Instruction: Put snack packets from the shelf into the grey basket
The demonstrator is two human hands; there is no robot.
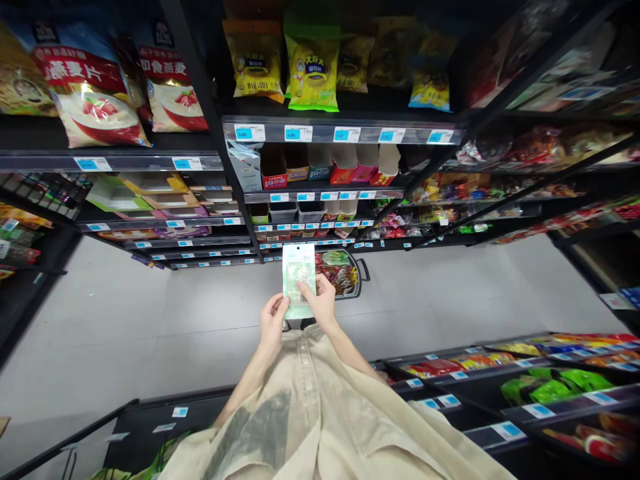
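Observation:
A pale green and white snack packet [299,263] with a hang hole at its top is held upright in front of my body. My left hand [273,320] pinches its lower left edge between thumb and fingers. On the other side my right hand [321,301] grips the right edge, its thumb lying across the front. Beyond and below the packet, a dark basket [359,283] filled with packaged snacks sits on the floor, partly hidden by the packet and my right hand.
Ahead stands a black shelf [345,107] with yellow snack bags [313,70], small open boxes [345,163] and price tags. Oatmeal bags [95,87] are at upper left. Behind me, another shelf [480,400] holds bagged goods. Grey floor [210,313] runs between them.

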